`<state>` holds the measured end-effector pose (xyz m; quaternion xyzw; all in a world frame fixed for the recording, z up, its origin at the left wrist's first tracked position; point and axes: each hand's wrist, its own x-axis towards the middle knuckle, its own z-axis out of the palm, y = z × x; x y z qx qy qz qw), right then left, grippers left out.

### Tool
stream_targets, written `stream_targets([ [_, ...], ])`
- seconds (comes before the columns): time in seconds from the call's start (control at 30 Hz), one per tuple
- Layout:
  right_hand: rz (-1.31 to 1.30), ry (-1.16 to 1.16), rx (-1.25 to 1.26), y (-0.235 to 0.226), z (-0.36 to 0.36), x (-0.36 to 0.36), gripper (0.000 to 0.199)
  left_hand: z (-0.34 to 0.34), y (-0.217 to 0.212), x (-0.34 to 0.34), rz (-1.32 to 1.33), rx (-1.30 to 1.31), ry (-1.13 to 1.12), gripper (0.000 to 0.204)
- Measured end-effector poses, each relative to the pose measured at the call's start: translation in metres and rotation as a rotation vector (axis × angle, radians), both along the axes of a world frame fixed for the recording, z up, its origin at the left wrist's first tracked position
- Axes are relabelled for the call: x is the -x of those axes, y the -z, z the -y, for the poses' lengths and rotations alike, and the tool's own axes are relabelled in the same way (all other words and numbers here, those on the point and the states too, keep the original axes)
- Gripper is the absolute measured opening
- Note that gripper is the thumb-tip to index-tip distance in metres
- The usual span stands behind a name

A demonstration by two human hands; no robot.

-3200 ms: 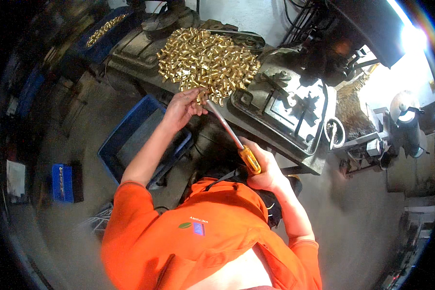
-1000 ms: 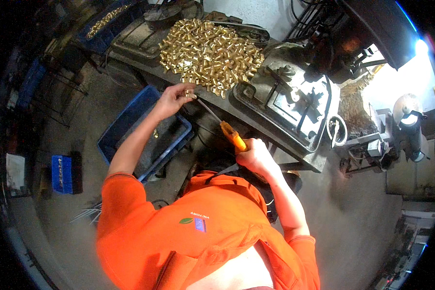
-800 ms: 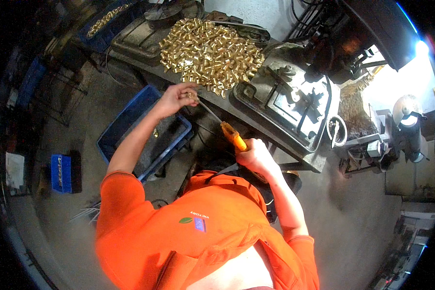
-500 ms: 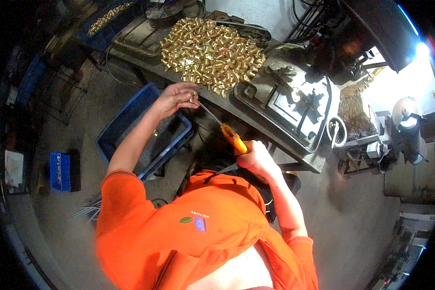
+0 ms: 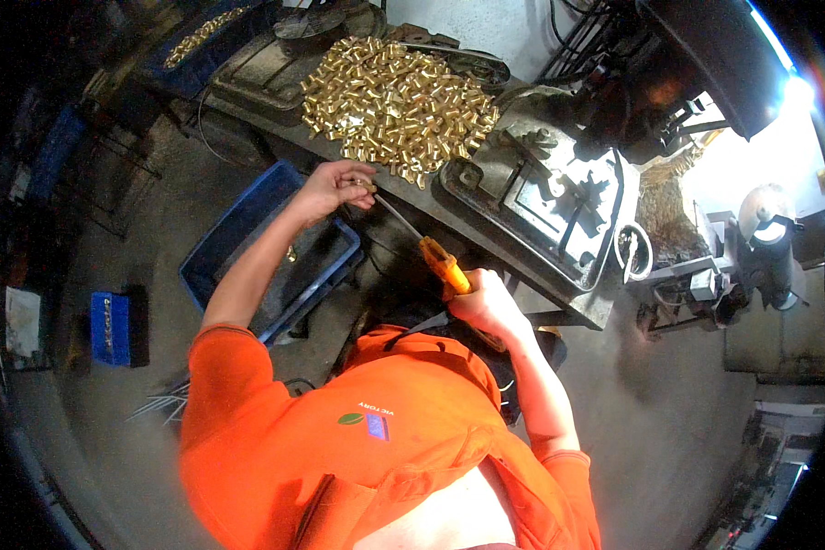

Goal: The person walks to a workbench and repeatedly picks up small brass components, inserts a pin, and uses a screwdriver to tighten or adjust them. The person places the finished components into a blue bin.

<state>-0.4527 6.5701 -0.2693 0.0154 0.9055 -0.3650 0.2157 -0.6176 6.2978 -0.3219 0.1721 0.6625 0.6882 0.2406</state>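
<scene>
Between the fingertips of my left hand, closed, is a small brass fitting. My right hand is wrapped round the orange handle of a tool with a long thin metal shaft. The shaft points up and left, its tip at or very close to the fitting; I cannot tell what kind of tip it has. Just beyond my left hand, a large heap of brass fittings lies on the dark workbench. Below my left forearm stands a blue bin with a few brass pieces inside.
A dirty metal machine table takes up the bench's right side. Dark machinery and a bright lamp stand farther right. On the floor at left is a small blue box, near some thin rods. Another blue bin holds brass parts at upper left.
The fitting and the fingers of my left hand have shifted slightly, and the shaft's tip stays beside them. My right hand keeps its grip on the tool. The view has moved a little.
</scene>
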Motion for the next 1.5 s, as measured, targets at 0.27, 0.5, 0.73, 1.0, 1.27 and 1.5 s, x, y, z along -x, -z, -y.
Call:
stream_targets([
  [0.27,-0.006,-0.022,0.001,0.002,-0.005,-0.001,0.023,-0.008,-0.028,-0.003,-0.67,0.526,0.128,0.049],
  [0.5,-0.065,0.008,-0.009,0.008,-0.004,-0.004,0.023,-0.002,-0.028,-0.002,-0.401,0.301,0.095,0.047],
  [0.73,-0.361,0.125,0.294,0.006,-0.011,0.016,0.061,0.012,-0.022,0.008,-0.187,0.012,-0.04,0.037],
  [1.0,-0.93,0.666,0.773,0.063,0.003,0.076,0.046,0.017,-0.027,0.005,-0.158,-0.071,-0.095,0.035],
  [1.27,-0.52,0.468,-0.472,0.066,-0.004,0.084,0.045,-0.011,-0.042,-0.025,-0.205,0.008,-0.139,0.031],
  [1.5,-0.927,0.411,-0.3,0.074,-0.008,0.049,0.06,-0.083,-0.055,-0.062,-0.223,-0.145,0.155,0.037],
])
